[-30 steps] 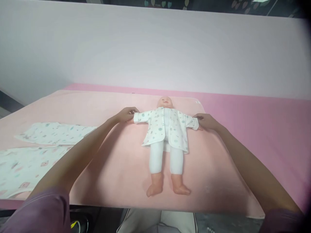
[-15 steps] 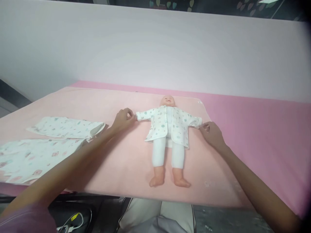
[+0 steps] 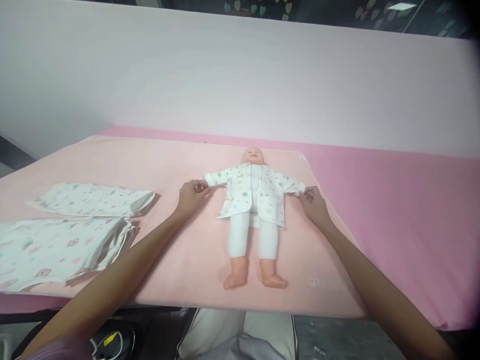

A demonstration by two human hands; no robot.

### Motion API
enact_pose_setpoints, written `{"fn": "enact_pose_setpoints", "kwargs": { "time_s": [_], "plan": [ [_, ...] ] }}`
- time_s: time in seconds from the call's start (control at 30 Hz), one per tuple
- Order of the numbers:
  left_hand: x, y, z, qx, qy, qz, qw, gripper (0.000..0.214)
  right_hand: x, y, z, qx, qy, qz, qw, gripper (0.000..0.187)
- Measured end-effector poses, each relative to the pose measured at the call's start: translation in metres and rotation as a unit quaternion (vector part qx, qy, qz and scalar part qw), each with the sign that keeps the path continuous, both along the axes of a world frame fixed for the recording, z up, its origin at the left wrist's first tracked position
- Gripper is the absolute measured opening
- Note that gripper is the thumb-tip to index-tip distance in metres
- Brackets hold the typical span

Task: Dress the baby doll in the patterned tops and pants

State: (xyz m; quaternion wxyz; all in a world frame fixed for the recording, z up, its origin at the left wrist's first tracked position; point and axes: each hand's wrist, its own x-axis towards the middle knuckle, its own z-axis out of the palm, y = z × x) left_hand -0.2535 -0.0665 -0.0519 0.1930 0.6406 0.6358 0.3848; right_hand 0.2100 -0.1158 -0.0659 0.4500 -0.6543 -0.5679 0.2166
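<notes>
Our left hand (image 3: 191, 199) and right hand (image 3: 315, 205) are positioned at opposite sleeve cuffs (image 3: 300, 188) of the patterned jacket (image 3: 240, 195), fingers curled inward; we cannot tell whether they pinch cloth or the doll (image 3: 255, 184) itself. The doll lies face up on the peach mat (image 3: 180, 275), jacket front open. Two patterned garments (image 3: 56, 250) lie to our left.

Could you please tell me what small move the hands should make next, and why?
I would probably bring the left hand and right hand in to the jacket and draw its front edges together, because its sleeves cover the arms of the doll while the front lies open.
</notes>
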Motion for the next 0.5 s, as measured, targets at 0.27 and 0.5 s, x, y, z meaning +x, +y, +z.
{"fn": "enact_pose_setpoints", "kwargs": {
  "time_s": [0.27,0.5],
  "plan": [
    [-0.010,0.013,-0.005,-0.005,0.020,-0.025,0.999,0.033,0.015,0.003,0.008,-0.049,-0.109,0.030,0.992,0.049],
    [-0.026,0.012,0.005,0.029,0.051,-0.042,0.997,0.030,0.043,0.005,0.009,-0.009,-0.141,0.073,0.987,0.040]
  ]
}}
